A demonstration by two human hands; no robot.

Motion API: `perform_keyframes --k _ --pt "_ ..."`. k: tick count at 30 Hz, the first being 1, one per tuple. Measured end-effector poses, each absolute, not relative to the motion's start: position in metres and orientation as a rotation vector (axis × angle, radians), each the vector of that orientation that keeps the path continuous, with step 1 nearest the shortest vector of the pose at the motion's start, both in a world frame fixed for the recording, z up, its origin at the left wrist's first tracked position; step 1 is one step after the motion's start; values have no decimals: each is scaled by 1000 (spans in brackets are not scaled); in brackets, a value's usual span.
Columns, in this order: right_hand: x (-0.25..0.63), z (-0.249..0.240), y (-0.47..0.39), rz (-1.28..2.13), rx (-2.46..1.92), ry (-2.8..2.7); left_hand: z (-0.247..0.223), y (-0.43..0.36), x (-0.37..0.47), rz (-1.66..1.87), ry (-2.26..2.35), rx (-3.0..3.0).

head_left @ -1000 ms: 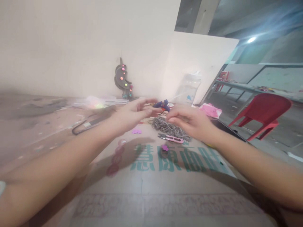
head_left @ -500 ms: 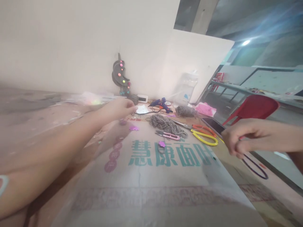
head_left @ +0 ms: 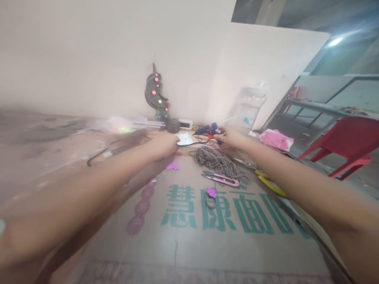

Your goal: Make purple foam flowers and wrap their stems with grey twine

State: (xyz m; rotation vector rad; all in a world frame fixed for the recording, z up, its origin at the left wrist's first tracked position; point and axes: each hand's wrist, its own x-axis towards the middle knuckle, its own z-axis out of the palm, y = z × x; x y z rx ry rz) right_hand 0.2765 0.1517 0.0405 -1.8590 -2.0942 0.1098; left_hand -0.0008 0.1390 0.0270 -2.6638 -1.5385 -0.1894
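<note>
My left hand (head_left: 168,142) is at the back of the work surface with its fingers closed at the edge of a small white sheet (head_left: 185,139); a black cord runs beside it. My right hand (head_left: 226,138) has its fingers around the handle of a blue glue gun (head_left: 211,129), whose nozzle points left. Grey cord lies in a loose heap (head_left: 214,159) in front of the glue gun. Nearer are pink-handled snips (head_left: 223,179), a purple flower with a grey loop (head_left: 211,192), and another purple piece (head_left: 173,167).
A decorated grey crescent (head_left: 154,94) hangs on the wall. Behind my right hand stands a clear bottle (head_left: 251,108). Yellow-handled scissors (head_left: 271,184) lie partly under my right forearm. Pink cloth (head_left: 276,139) is at the right, and a red chair (head_left: 343,138) stands beyond.
My right hand has moved from the right side, where a dark loop hung by it, to the glue gun and closed on its handle. My left hand stays by the white sheet. The view has shifted.
</note>
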Motion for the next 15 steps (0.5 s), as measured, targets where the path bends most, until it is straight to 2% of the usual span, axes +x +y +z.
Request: perform_keyframes --k 5,15 --pt "270 26 174 267 -1782 -2056 10 158 10 -92 -1438 -2770" --pt "281 13 182 258 -1733 -1829 5 163 22 -120 -1398 -2812"
